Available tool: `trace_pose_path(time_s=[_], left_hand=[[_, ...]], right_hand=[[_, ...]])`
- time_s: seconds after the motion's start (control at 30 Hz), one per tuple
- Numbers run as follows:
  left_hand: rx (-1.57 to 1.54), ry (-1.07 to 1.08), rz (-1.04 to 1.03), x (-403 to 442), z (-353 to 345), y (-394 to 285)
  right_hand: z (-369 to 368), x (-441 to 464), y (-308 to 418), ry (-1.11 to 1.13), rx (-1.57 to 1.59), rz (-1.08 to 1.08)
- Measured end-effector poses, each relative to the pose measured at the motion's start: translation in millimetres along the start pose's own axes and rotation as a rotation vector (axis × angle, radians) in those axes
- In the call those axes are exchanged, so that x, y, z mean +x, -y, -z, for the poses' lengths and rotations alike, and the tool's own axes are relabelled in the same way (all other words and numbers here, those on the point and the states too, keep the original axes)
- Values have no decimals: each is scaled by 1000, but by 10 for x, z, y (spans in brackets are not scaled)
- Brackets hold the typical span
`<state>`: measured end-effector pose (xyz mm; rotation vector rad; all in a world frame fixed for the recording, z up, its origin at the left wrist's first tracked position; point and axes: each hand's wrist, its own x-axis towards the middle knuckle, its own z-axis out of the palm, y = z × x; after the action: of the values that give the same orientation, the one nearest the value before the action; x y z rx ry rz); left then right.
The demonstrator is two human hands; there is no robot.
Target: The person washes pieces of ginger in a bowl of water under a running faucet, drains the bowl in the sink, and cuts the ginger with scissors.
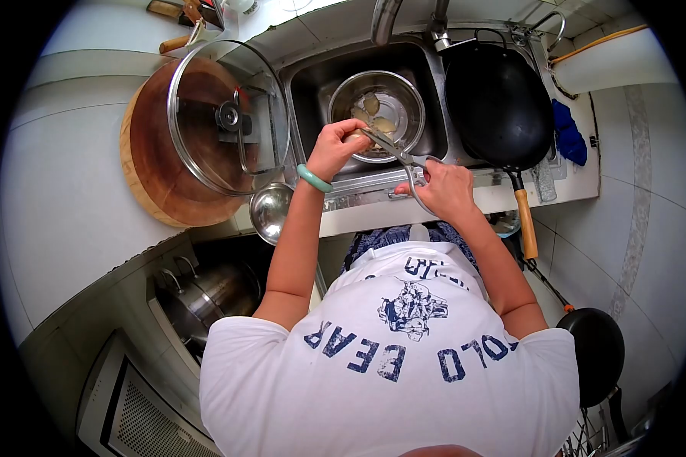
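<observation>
Nearest is the person's white shirt [392,365], and beyond it both hands meet over the near edge of the sink [309,91]. On the right, the right hand [446,189] is wrapped around the handles of a pair of scissors [396,150], fingers through the loops. The blades point left and far, to the fingertips of the left hand [337,148], which are pinched together around what looks like a small piece, largely hidden by the fingers. Whether the blades have cut into it cannot be told.

Just past the hands, inside the sink, stands a metal bowl [415,95]. Several pale pieces [384,124] lie in its bottom; which of them, if any, have been trimmed is too small to tell. The work looks to be partway through: one piece seems to be in hand at the blades, and those in the bowl may be either finished or waiting. At the far side, the faucet [384,23] reaches over the sink.
</observation>
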<state>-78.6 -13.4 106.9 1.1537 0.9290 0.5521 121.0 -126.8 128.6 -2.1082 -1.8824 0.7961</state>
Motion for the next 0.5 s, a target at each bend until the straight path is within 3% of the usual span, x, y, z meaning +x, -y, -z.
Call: trace_pose_path(time_s=[0.5], left_hand=[[-11,56,39,-1,9,-90]], right_hand=[[-15,18,-21,-15,-68,40]])
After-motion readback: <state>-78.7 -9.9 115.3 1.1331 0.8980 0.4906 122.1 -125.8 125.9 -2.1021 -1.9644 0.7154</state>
